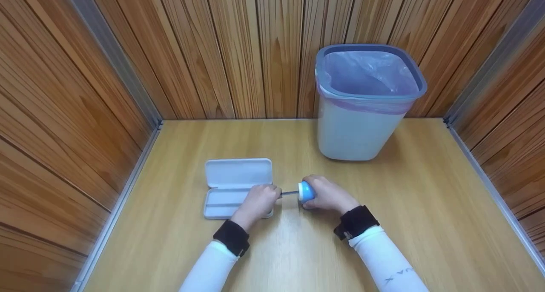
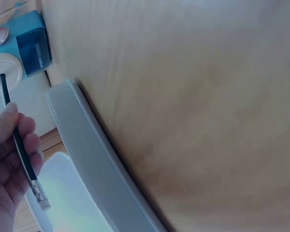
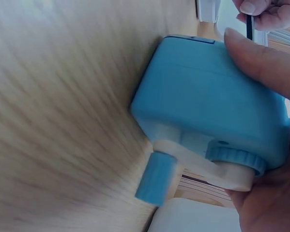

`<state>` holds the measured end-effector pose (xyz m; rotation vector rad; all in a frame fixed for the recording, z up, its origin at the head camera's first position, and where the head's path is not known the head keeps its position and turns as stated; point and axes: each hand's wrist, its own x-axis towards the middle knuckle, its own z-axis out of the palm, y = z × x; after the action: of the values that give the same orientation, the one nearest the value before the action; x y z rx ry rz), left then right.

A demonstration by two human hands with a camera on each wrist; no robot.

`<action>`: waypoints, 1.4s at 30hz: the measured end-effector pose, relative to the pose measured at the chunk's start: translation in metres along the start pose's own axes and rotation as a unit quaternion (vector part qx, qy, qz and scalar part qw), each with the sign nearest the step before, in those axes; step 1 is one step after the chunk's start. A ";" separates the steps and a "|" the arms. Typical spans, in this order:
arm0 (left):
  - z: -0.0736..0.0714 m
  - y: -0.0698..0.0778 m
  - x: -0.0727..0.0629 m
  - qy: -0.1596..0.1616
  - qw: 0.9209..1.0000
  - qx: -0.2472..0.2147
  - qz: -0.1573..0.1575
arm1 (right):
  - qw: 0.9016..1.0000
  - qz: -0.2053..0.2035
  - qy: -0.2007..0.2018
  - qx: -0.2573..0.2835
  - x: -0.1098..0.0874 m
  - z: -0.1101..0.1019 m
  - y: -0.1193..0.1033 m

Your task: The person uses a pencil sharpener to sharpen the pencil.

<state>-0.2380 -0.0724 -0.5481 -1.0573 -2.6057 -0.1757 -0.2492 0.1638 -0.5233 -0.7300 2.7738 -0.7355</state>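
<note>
My left hand (image 1: 260, 199) pinches a dark pencil (image 2: 21, 145) between thumb and fingers. The eraser end points back past the palm, and the other end sits in the round white front hole of a blue pencil sharpener (image 3: 203, 92). My right hand (image 1: 328, 193) grips the sharpener's body, with the thumb over one side. In the right wrist view its crank handle (image 3: 157, 179) hangs free of the fingers. Partly behind my left hand lies an open white pencil case (image 1: 238, 173), its lid folded back. The pencil's tip is hidden inside the sharpener.
A white bin (image 1: 357, 130) with a grey rim and a clear liner stands at the back right, against the wooden wall (image 1: 281, 49). Wood-panelled walls with metal edging bound the tabletop (image 1: 179, 249) at the left, back and right.
</note>
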 end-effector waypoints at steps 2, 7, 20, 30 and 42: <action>0.000 0.001 0.001 0.000 1.000 0.001 0.000 | 1.000 -0.004 -0.001 -0.003 0.000 0.000 0.001; -0.001 0.003 0.003 -0.026 0.999 -0.014 -0.014 | 1.000 -0.003 0.001 -0.002 0.000 0.001 0.002; 0.000 0.006 0.010 -0.041 0.999 -0.009 -0.011 | 1.000 -0.003 0.001 -0.005 -0.001 -0.002 0.002; 0.000 0.009 0.014 -0.032 0.999 0.004 0.011 | 0.999 -0.013 0.002 -0.035 0.000 -0.004 0.000; -0.002 0.011 0.015 -0.039 0.999 0.011 0.008 | 0.997 -0.018 0.012 -0.070 0.002 -0.006 -0.002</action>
<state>-0.2405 -0.0552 -0.5408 -1.0990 -2.6605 -0.1029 -0.2516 0.1641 -0.5172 -0.8039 2.8641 -0.5653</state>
